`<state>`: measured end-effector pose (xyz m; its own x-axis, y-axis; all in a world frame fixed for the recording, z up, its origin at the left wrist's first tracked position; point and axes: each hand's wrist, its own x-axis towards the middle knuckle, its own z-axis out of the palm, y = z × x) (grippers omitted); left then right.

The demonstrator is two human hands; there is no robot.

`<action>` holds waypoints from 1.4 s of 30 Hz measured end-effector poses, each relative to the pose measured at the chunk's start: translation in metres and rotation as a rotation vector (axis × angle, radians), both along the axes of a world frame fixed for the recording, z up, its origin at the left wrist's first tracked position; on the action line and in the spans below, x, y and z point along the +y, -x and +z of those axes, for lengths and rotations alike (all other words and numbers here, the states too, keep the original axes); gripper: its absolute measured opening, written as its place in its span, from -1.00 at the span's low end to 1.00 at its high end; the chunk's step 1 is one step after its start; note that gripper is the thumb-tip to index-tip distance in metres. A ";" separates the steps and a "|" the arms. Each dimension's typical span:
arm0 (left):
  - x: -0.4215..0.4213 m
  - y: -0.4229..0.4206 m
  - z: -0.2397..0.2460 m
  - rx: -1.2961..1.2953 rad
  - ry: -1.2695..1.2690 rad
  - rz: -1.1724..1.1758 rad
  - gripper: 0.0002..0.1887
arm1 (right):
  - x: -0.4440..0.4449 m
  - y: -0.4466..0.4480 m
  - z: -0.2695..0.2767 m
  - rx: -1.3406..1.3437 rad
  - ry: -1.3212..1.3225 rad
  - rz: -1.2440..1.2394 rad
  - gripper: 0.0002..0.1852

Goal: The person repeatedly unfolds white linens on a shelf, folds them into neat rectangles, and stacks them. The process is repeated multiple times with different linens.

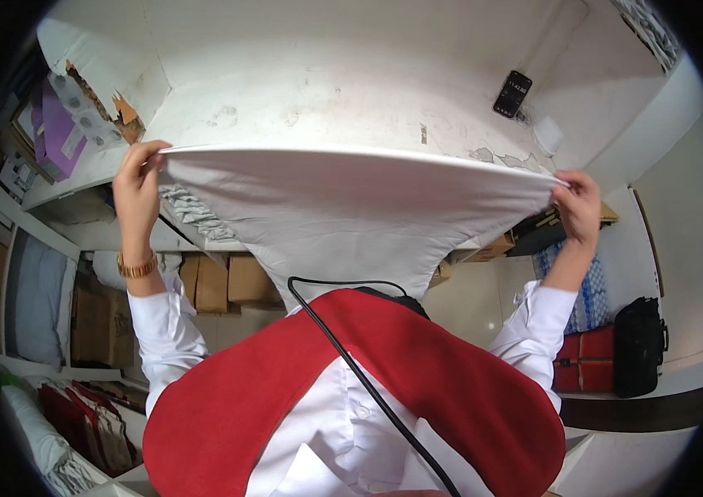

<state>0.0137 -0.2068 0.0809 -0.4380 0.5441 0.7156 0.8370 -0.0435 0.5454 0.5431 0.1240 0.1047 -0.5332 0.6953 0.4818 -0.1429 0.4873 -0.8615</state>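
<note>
A white cloth (pixel 351 199) is stretched wide in front of me, its upper edge pulled nearly straight between both hands. My left hand (pixel 140 177) pinches the left corner between thumb and fingers; a gold-coloured bracelet or watch is on that wrist. At the other corner, my right hand (pixel 577 196) grips the cloth the same way, a little lower in the picture. From the taut edge the cloth hangs down towards my body, narrowing near my chest. It hides part of the white worktop (pixel 326 118) and what lies beneath it.
A phone (pixel 512 94) and a white plastic item (pixel 548 136) lie on the worktop at right. Folded cloths (pixel 196 211) and cardboard boxes (pixel 255 282) sit below. Purple box (pixel 59 130) at left, beside broken panel edging (pixel 128 118). Black bag (pixel 637 348) at lower right. A black cable (pixel 364 379) crosses my chest.
</note>
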 end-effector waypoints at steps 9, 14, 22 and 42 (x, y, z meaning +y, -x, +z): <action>0.018 0.003 0.020 -0.792 -0.046 -0.301 -0.70 | 0.045 0.071 0.005 0.068 0.533 0.034 -0.71; 0.045 -0.033 -0.001 -1.111 0.226 -0.691 -0.68 | 0.028 0.131 -0.021 0.003 0.623 0.058 -0.76; 0.096 -0.143 0.000 -1.163 0.291 -0.918 -0.67 | -0.093 0.214 0.003 -0.324 -0.105 0.163 -0.78; 0.117 -0.160 -0.019 -1.277 0.300 -0.922 -0.56 | -0.129 0.228 -0.023 -0.417 -0.367 -0.010 -0.68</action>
<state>0.1739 -0.0894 0.0616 -0.0951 0.9952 -0.0212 -0.4023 -0.0190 0.9153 0.3156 -0.0050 0.0820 -0.7251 0.5275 0.4426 0.1800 0.7656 -0.6176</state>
